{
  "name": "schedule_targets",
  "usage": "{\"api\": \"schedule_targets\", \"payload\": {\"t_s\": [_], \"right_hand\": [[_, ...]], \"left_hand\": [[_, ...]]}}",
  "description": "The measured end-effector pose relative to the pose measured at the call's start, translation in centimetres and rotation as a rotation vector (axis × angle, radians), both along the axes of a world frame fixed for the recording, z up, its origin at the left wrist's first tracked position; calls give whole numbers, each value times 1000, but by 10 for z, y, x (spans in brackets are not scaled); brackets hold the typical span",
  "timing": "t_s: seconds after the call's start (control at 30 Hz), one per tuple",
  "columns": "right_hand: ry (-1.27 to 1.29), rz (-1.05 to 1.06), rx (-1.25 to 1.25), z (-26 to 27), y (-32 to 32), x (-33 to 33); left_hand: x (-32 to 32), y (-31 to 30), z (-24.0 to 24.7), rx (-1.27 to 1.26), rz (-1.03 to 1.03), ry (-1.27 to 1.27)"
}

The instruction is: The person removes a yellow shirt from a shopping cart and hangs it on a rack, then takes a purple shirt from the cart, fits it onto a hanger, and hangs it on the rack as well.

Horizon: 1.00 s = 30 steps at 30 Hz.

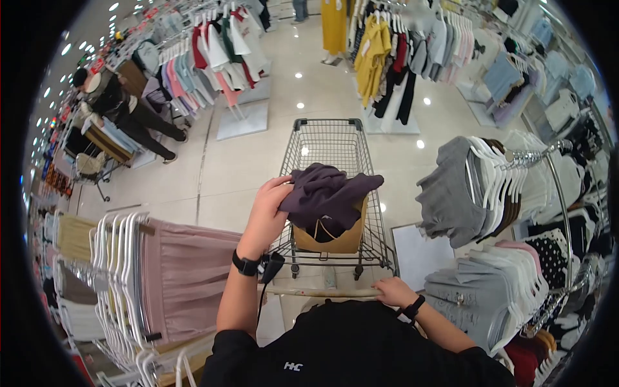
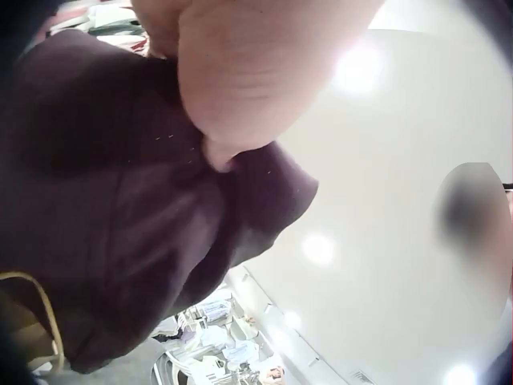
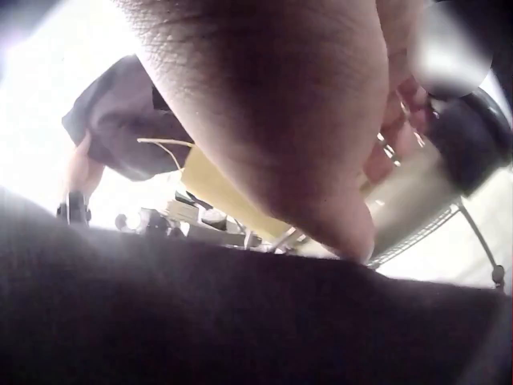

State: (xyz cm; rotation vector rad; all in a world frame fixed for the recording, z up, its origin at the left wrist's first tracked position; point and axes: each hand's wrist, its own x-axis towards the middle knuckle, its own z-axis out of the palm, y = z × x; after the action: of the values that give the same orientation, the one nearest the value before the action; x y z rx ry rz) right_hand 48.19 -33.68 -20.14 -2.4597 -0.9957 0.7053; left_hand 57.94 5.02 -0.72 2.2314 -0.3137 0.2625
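Observation:
A wire shopping cart (image 1: 332,145) stands in front of me in a clothing store. Inside it sits a tan paper bag (image 1: 335,240) with a dark purple garment (image 1: 325,193) bunched over its top. My left hand (image 1: 269,208) grips the left edge of that garment; the left wrist view shows my fingers (image 2: 240,88) pinching the dark cloth (image 2: 112,208). My right hand (image 1: 393,291) is curled round the cart's handle bar (image 1: 322,292). In the right wrist view my palm (image 3: 280,104) fills the frame, with the garment (image 3: 120,132) and yellow bag (image 3: 216,188) behind it.
A rack of pink and beige garments on white hangers (image 1: 129,271) stands close at my left. Racks of grey and white tops (image 1: 490,193) crowd the right. More racks (image 1: 213,51) and a person in black (image 1: 122,106) stand farther off across the glossy floor.

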Motion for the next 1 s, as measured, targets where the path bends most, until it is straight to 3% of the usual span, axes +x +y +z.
{"api": "schedule_targets", "payload": {"t_s": [0.1,0.17,0.23,0.4,0.5,0.53,0.57,0.6,0.67,0.8,0.87,1.0], "right_hand": [[82,-68,77,39,24,34],[430,-185,547,49,43,49],[1074,-254,1056,94,72,46],[1203,-105,910,88,95,51],[1294,23,787,75,122,26],[1321,63,745,83,156,25],[1346,99,706,67,133,13],[1368,129,670,65,127,-2],[1404,171,607,50,138,-33],[1455,232,505,33,146,-94],[1468,260,456,36,173,-121],[1479,291,372,29,182,-153]], "left_hand": [[-54,-23,34,-5,208,-349],[-96,-50,44,24,222,-415],[-135,-77,40,100,156,-476],[-209,-128,-5,224,55,-248],[-258,-149,-20,45,255,-134],[-275,-154,-28,-258,311,-22],[-289,-159,-34,-568,355,76],[-302,-164,-40,-569,403,62],[-324,-171,-47,-1135,503,36],[-359,-173,-43,-978,728,47],[-376,-173,-56,-1022,910,49],[-418,-168,-70,-1244,1038,-71]]}}
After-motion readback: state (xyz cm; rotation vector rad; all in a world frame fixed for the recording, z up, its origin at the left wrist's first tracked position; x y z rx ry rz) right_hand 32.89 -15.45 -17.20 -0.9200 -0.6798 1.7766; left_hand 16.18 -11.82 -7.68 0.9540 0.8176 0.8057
